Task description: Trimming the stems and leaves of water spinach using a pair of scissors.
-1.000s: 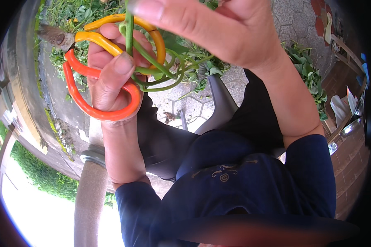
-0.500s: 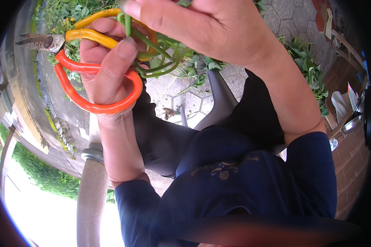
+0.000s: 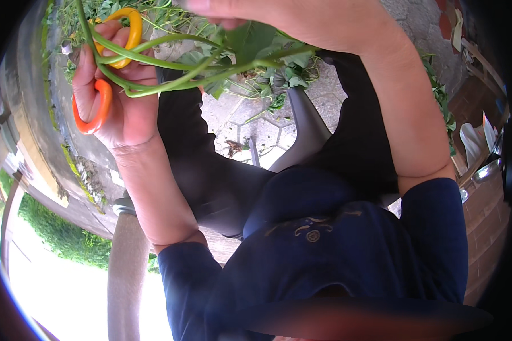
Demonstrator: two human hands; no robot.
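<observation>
My left hand (image 3: 122,96) grips a pair of scissors (image 3: 96,102) with one orange and one yellow handle loop, fingers through the loops; the blades are hidden past the top left. Several long green stems (image 3: 170,79) with leaves cross over this hand. My right hand (image 3: 279,17) reaches along the top edge and holds the leafy end of these green stems, fingers closed around them. Both hands are raised close to the camera, above my lap.
A large round stone planter (image 3: 51,142) with green plants curves along the left. Cut leaves (image 3: 279,85) lie on the paved ground (image 3: 250,131) between my dark trousers. A grey chair part (image 3: 307,125) shows between my legs. Metal objects (image 3: 483,170) sit at the right.
My left hand has turned and moved up with the scissors, so less of the orange loop shows. The green stems now stretch across between both hands. The right hand has shifted upward.
</observation>
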